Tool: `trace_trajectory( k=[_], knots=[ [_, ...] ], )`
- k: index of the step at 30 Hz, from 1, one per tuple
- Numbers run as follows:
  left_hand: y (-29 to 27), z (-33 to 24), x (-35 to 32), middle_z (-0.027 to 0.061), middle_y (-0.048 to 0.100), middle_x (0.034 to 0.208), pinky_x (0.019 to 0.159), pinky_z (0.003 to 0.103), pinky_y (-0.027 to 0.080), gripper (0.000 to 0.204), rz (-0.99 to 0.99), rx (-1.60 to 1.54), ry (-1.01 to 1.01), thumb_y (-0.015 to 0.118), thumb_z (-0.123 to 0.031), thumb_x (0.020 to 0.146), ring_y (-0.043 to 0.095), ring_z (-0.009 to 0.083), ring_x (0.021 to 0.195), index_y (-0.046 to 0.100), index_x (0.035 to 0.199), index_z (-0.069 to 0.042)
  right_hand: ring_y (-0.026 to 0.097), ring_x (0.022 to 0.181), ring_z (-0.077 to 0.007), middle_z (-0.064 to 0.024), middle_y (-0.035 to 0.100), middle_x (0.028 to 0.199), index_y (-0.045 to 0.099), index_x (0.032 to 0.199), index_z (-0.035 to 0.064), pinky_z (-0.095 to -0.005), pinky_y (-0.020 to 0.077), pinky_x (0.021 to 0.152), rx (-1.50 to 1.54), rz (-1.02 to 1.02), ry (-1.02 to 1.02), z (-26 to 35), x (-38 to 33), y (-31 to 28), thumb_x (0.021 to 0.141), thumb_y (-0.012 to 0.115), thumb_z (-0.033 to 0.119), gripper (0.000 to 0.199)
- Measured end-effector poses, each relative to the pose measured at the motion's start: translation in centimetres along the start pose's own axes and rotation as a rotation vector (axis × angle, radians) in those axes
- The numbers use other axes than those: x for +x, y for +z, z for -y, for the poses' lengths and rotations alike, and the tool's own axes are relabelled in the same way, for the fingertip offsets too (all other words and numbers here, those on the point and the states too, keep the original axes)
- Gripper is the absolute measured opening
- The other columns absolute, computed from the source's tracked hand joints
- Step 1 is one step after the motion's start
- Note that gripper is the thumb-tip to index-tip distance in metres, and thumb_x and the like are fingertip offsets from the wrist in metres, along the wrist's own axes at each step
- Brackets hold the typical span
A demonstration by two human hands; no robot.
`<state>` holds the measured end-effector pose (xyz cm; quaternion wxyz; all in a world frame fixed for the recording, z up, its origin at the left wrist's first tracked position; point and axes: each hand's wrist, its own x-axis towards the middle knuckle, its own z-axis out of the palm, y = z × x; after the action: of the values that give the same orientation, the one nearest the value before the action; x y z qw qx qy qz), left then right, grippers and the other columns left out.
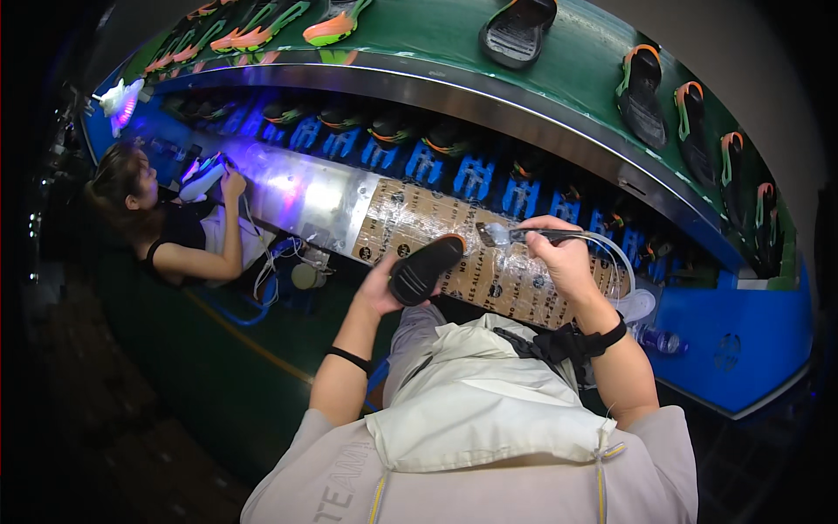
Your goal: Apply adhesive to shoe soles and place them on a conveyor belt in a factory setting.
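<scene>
My left hand [378, 286] grips a black shoe sole [425, 271], tilted with its ridged face up, fingers round its edge. In my right hand [559, 259] is a brush [534, 233], its handle held between thumb and fingers. A clear tube [618, 250] curves down behind the brush handle. The bristle end points left, toward the sole but apart from it. Both hands are over the near edge of a work shelf [410, 210] covered with printed cardboard under clear film.
A green conveyor belt [585, 35] at the back carries black soles and orange-green shoe parts. Below it, blue holders [423, 162] stand in a row with shoes. A co-worker [188, 218] at the left handles a shoe under violet light. At right lies a plastic bottle [661, 340].
</scene>
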<state>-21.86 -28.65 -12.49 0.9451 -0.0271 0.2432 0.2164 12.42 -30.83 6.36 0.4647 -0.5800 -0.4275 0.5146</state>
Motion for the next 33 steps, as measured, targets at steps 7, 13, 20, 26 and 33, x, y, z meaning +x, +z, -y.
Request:
trace_trajectory(
  k=[7, 13, 20, 26, 33],
  knots=[
    [5.7, 4.0, 3.8, 0.0326, 0.054, 0.144, 0.107, 0.066, 0.046, 0.071, 0.034, -0.172, 0.263, 0.041, -0.035, 0.092, 0.053, 0.0476, 0.135, 0.043, 0.15, 0.006, 0.055, 0.068, -0.0039, 0.0031, 0.065, 0.075, 0.074, 0.099, -0.0006, -0.0234, 0.0429, 0.061, -0.096, -0.006, -0.008, 0.1, 2.3, 1.8, 0.088, 0.072, 0.014, 0.018],
    [14.1, 5.4, 4.5, 0.0246, 0.06, 0.138, 0.104, 0.057, 0.052, 0.098, 0.068, -0.038, 0.374, 0.012, -0.078, 0.099, 0.062, 0.0392, 0.125, 0.046, 0.15, -0.001, 0.062, 0.067, -0.008, -0.0055, 0.068, 0.072, 0.073, 0.099, -0.0005, -0.0279, 0.0481, 0.06, -0.22, -0.133, -0.202, 2.9, 3.9, 4.2, 0.087, 0.071, 0.016, 0.021],
    [17.4, 5.6, 4.0, 0.0147, 0.065, 0.134, 0.106, 0.048, 0.052, 0.057, 0.026, 0.042, 0.468, 0.039, -0.047, 0.103, 0.064, 0.0306, 0.122, 0.059, 0.138, -0.007, 0.069, 0.075, -0.0299, -0.0151, 0.07, 0.083, 0.072, 0.101, 0.0015, -0.0365, 0.0539, 0.069, -0.366, -0.247, -0.631, 3.0, 3.5, 5.9, 0.085, 0.074, 0.009, 0.018],
    [16.4, 4.2, 4.7, 0.0181, 0.064, 0.132, 0.113, 0.047, 0.045, 0.06, 0.154, 0.031, 0.552, 0.038, -0.048, 0.101, 0.06, 0.0326, 0.127, 0.06, 0.133, -0.002, 0.068, 0.081, -0.0381, -0.0198, 0.071, 0.084, 0.071, 0.09, 0.0035, -0.0442, 0.0554, 0.071, -0.741, 0.357, -0.486, 5.7, -0.3, 5.0, 0.08, 0.073, 0.012, 0.014],
    [17.6, 4.9, 4.0, 0.0182, 0.062, 0.139, 0.108, 0.048, 0.051, 0.066, 0.301, -0.022, 0.553, 0.034, -0.054, 0.105, 0.061, 0.0324, 0.128, 0.053, 0.145, -0.006, 0.07, 0.08, -0.0317, -0.0169, 0.074, 0.09, 0.076, 0.101, 0.0014, -0.0396, 0.056, 0.073, -0.428, -0.027, -0.659, 8.1, 0.0, 4.5, 0.082, 0.076, 0.009, 0.02]
  ],
)
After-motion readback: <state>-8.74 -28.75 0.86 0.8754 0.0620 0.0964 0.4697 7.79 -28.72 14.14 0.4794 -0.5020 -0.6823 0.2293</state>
